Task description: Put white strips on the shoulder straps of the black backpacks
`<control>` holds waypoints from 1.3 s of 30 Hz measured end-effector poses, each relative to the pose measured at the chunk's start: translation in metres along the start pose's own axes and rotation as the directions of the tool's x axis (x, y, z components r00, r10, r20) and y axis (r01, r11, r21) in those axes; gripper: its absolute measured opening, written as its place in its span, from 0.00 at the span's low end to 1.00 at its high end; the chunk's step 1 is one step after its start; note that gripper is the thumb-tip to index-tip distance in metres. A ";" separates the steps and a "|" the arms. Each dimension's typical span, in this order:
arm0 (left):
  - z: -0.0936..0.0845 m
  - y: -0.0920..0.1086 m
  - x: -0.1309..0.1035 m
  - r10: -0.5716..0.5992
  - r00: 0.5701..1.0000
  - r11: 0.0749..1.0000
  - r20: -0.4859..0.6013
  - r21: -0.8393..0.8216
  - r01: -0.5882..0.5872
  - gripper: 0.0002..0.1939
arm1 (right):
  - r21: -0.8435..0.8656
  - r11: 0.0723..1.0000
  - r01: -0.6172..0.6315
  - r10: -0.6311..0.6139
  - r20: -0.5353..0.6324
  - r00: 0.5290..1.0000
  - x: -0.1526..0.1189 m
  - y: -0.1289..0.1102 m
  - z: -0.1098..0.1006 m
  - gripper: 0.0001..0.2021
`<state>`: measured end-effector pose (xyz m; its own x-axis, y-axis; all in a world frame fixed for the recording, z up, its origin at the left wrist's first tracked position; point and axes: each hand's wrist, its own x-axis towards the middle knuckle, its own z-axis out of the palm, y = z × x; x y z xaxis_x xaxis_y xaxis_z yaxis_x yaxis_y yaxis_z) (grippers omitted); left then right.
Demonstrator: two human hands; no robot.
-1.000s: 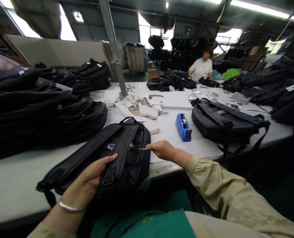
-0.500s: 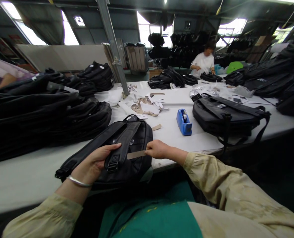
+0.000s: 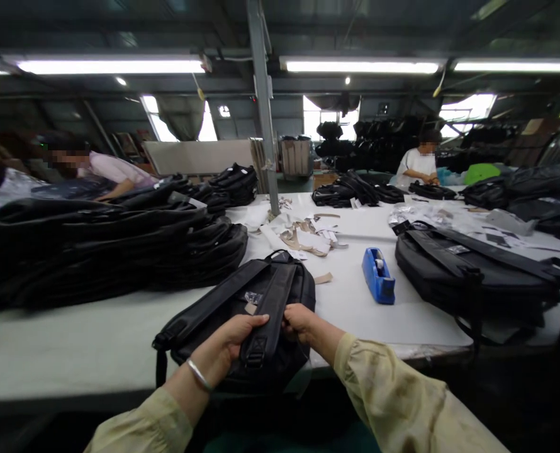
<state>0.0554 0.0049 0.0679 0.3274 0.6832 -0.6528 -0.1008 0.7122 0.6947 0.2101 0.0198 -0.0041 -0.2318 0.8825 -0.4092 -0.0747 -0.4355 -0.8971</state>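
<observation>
A black backpack (image 3: pixel 223 302) lies on the white table in front of me, its straps facing up. My left hand (image 3: pixel 237 333) is closed on the lower part of one padded shoulder strap (image 3: pixel 276 296), thumb on top, near the buckle. At the right side of that strap is my right hand (image 3: pixel 299 323), its fingers pinched at the strap's edge. The end of a beige strip (image 3: pixel 250 309) shows on the left side of the strap; the rest of it is hidden under the strap and by the right hand.
A blue tape dispenser (image 3: pixel 378 275) stands right of the backpack. Another black backpack (image 3: pixel 473 270) lies farther right. Stacked black bags (image 3: pixel 110 245) fill the left side. Paper scraps (image 3: pixel 311 236) lie behind. One person (image 3: pixel 419 165) is at the back right, another (image 3: pixel 114 170) at the left.
The view has tilted up and turned left. My right hand has moved in against the strap, and the beige strip, fully visible before, now passes mostly out of sight under it.
</observation>
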 end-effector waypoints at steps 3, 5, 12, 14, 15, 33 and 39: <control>-0.007 -0.008 0.006 -0.034 0.998 0.998 0.058 -0.053 0.037 0.11 | 0.008 1.000 -0.014 0.014 0.011 1.000 0.001 0.003 -0.005 0.06; -0.009 -0.011 0.008 0.038 0.996 0.997 0.081 -0.068 -0.033 0.11 | -0.029 1.000 -0.005 0.006 0.022 1.000 0.000 0.003 -0.014 0.05; -0.013 -0.022 0.013 0.113 0.994 0.994 -0.006 -0.004 -0.113 0.09 | -0.463 0.884 0.063 0.018 0.169 0.986 -0.021 -0.024 -0.076 0.05; -0.013 -0.025 0.015 0.114 0.993 0.993 -0.008 -0.015 -0.114 0.05 | -0.515 0.854 0.067 0.016 0.154 0.988 -0.025 -0.032 -0.086 0.04; -0.013 -0.027 0.015 0.110 0.994 0.994 -0.006 -0.022 -0.110 0.04 | -0.519 0.851 0.073 0.000 0.140 0.990 -0.025 -0.034 -0.087 0.03; -0.017 -0.038 0.044 0.279 0.960 0.950 -0.012 0.147 -0.274 0.06 | -0.541 0.804 0.246 -0.009 0.403 0.915 0.010 -0.063 -0.022 0.11; -0.029 -0.043 0.054 0.335 0.939 0.913 0.081 0.217 -0.344 0.11 | -0.707 0.580 0.405 -0.065 0.455 0.888 0.025 -0.064 -0.015 0.15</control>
<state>0.0500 0.0154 -0.0059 0.3496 0.8668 -0.3557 -0.0010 0.3801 0.9250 0.2239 0.0724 0.0411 -0.6425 0.7313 -0.2287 0.5482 0.2302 -0.8041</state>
